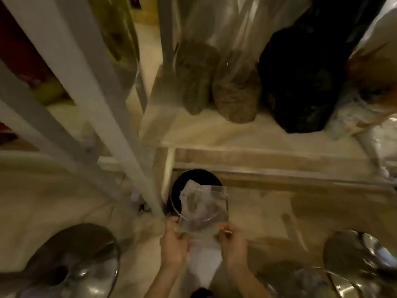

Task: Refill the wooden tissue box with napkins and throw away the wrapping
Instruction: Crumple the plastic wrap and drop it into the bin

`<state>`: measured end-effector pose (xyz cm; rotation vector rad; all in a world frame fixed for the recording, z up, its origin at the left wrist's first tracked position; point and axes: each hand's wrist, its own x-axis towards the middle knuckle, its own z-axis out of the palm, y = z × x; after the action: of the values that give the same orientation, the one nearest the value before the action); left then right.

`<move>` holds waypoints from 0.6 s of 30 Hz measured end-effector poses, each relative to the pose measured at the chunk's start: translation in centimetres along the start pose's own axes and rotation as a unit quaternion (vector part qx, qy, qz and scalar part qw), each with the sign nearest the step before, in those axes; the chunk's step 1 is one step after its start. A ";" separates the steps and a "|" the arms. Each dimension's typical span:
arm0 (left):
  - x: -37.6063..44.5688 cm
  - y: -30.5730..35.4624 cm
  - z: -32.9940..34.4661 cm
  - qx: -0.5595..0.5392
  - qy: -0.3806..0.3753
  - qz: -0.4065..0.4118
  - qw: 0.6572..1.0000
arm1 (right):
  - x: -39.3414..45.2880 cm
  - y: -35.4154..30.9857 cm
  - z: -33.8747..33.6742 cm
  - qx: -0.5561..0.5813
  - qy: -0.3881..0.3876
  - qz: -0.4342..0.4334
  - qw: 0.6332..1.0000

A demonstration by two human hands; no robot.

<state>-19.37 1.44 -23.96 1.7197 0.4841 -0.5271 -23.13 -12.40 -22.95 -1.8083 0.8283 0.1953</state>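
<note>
Both hands hold a clear, crinkled plastic wrapping (204, 208) by its lower edge, near the middle of the blurred view. The left hand (174, 244) pinches the wrapping's lower left corner, fingers curled closed on it; the right hand (233, 244) grips the lower right corner in the same way. The wrapping stretches up from the hands toward 12 o'clock, and its upper part lies over the mouth of a round black bin (178, 190) standing on the pale floor (53, 201). Whether the wrapping touches the bin's rim cannot be told.

Between the two hands, at 6 o'clock from the wrapping, sits a white bundle that looks like folded paper napkins (204, 263), though blur hides its detail.

At 12 o'clock above the bin runs a light wooden shelf (225, 132). On it stand two clear plastic bags with brownish grainy contents (214, 82), side by side, and just to their 3 o'clock side a black plastic bag (305, 78). A grey-white slanted metal post (103, 100) runs from the upper left down to a foot just at 9 o'clock of the bin.

At 7 o'clock in the view lies a round shiny metal lid (73, 261); at 4 o'clock are more shiny metal pots (354, 259).
</note>
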 end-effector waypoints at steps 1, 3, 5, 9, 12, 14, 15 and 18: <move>1.5 -0.8 0.5 0.005 0.010 0.006 1.000 | 1.8 1.0 1.1 -0.031 0.012 -0.011 0.999; 4.8 -2.6 1.7 0.029 0.031 0.018 0.999 | 5.1 2.3 3.0 -0.049 0.010 -0.053 0.997; 7.5 -4.0 2.4 0.026 0.045 0.029 0.998 | 8.6 4.0 4.5 -0.097 -0.011 -0.095 0.991; 12.0 -5.7 3.8 0.041 0.018 0.024 0.999 | 13.4 7.2 6.3 -0.331 -0.035 -0.161 0.929; 13.5 -6.2 4.1 0.090 0.009 0.020 0.996 | 14.9 8.3 6.7 -0.430 -0.074 -0.159 0.886; 14.2 -6.6 4.1 0.128 0.017 0.013 0.992 | 15.4 8.9 6.7 -0.445 -0.091 -0.165 0.876; 14.4 -6.7 3.9 0.149 0.023 0.010 0.989 | 15.4 8.9 6.7 -0.443 -0.094 -0.167 0.876; 14.4 -6.8 3.6 0.198 0.014 -0.013 0.980 | 15.2 8.6 6.6 -0.449 -0.099 -0.167 0.872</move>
<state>-11.95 -0.20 -38.39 2.1050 0.4437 -0.6511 -15.51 -14.83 -39.85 -2.7068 0.2433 0.6036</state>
